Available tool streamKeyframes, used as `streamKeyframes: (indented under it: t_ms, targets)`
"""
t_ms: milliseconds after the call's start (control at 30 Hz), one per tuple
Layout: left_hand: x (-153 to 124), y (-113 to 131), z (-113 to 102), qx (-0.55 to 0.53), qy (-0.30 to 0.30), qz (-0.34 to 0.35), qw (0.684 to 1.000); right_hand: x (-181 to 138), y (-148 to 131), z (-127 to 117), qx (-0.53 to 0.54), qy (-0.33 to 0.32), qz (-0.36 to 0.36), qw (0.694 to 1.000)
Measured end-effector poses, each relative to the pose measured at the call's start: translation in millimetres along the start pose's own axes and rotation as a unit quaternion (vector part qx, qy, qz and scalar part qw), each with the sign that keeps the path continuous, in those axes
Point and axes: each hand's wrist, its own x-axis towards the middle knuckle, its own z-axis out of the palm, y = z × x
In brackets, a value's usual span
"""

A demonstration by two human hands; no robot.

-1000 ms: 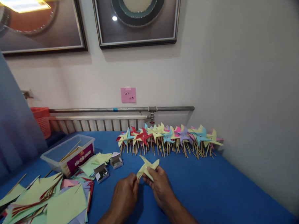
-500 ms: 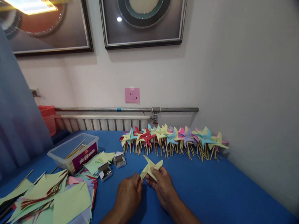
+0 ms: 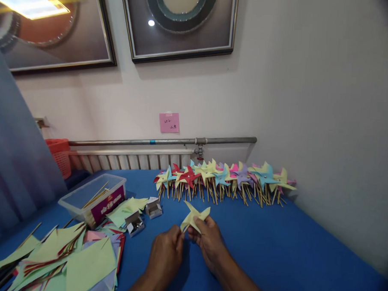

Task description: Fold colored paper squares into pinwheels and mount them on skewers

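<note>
A pink note (image 3: 169, 122) reads "252"; the box (image 3: 73, 212) has an unreadable purple label (image 3: 108, 206).

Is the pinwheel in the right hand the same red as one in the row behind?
No, the pinwheel in the right hand is pale yellow, unlike the red pinwheel behind.

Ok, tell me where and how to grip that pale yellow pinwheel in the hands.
Probably pinch the pale yellow pinwheel near its middle from the near right, thumb on top, like the right hand: the blades converge there; their thin tips spread outward.
</note>
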Motion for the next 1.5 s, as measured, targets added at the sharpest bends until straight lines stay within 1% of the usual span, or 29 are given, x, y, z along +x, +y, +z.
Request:
streamKeyframes:
  t_ms: [167, 367, 533, 833, 1100, 1267, 1500]
  targets:
    - [-0.4, 0.5, 0.6, -0.014, -0.004, -0.003, 1.000, -0.9, 0.2, 0.1, 0.003, 0.006, -0.001, 1.000]
    - [0.6, 0.4, 0.3, -0.042, 0.002, -0.014, 0.999, 0.3, 4.3, -2.6, -0.004, -0.006, -0.018, 1.000]
    - [1.6, 0.0, 0.3, -0.057, -0.013, -0.021, 0.998, 2.6, 6.8, -3.2, -0.004, 0.000, -0.017, 1.000]
    - [4.1, -2.7, -4.1, -0.021, -0.010, -0.003, 1.000, 2.5, 6.9, -4.0, -0.008, 0.000, -0.021, 1.000]
    - [4.6, -2.7, -7.2, 0.003, -0.017, -0.001, 1.000, 3.7, 6.3, -6.7, -0.017, -0.003, -0.028, 0.999]
    - [5.5, -1.5, -6.5, -0.010, -0.031, -0.001, 0.999, 5.1, 6.0, -7.9, -0.016, -0.009, -0.026, 0.999]
    - [6.5, -3.1, -3.3, -0.026, -0.023, -0.004, 0.999, 3.0, 5.2, -7.9, -0.017, -0.003, -0.022, 1.000]
